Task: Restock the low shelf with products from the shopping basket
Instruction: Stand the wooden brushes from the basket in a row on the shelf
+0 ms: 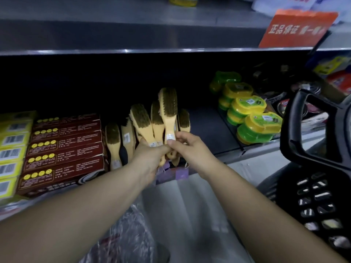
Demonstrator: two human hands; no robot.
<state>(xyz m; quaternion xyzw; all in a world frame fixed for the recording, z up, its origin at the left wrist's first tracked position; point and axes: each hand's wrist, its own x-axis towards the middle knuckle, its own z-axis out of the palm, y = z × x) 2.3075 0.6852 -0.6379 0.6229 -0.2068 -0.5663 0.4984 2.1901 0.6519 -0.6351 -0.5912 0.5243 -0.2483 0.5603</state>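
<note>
Low shelf [206, 126], dim aisle | left hand [150, 158] grips wooden brushes [141, 118] by their handles | right hand [188, 149] pinches handle of tallest brush [168, 107] | shopping basket [293, 120] right of brushes

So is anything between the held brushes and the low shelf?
Nothing visible. The left hand and right hand grip the brushes; bare shelf lies right of them, before the green-yellow tubs.

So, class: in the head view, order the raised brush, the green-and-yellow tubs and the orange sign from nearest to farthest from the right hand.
1. Raised brush: pinched in the right hand itself.
2. Green-and-yellow tubs: on the low shelf, to its right.
3. Orange sign: upper shelf edge, far up and right.
</note>
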